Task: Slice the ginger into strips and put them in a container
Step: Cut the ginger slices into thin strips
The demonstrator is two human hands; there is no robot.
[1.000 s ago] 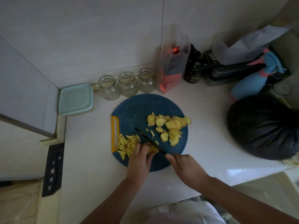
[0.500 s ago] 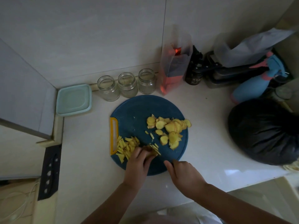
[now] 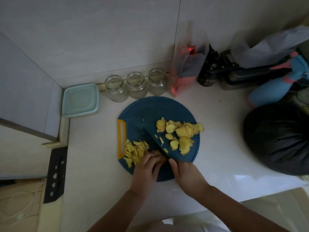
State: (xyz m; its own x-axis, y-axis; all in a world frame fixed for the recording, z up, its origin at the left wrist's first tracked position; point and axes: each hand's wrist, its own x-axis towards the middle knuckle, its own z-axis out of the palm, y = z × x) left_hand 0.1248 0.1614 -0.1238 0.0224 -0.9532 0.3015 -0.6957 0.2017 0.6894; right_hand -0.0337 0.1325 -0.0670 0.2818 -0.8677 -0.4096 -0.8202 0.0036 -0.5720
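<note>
Partway: strips point(image 3: 133, 150) heaped at cutting board's point(image 3: 150, 111) left edge, slices point(image 3: 182, 133) uncut near right edge, jars point(image 3: 136, 85) empty. Your left hand point(image 3: 145, 171) curls over ginger piece point(image 3: 161, 158); right hand point(image 3: 187, 176) grips knife point(image 3: 153, 143).

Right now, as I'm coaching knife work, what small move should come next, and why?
Probably press the knife down for another thin cut: the right hand grips it, blade beside the left hand, ginger strips piled left, ginger slices uncut on the cutting board.

Handle of the knife point(image 3: 153, 142) inside the right hand point(image 3: 187, 174); ginger piece point(image 3: 162, 159) mostly under the left hand point(image 3: 147, 169).
</note>
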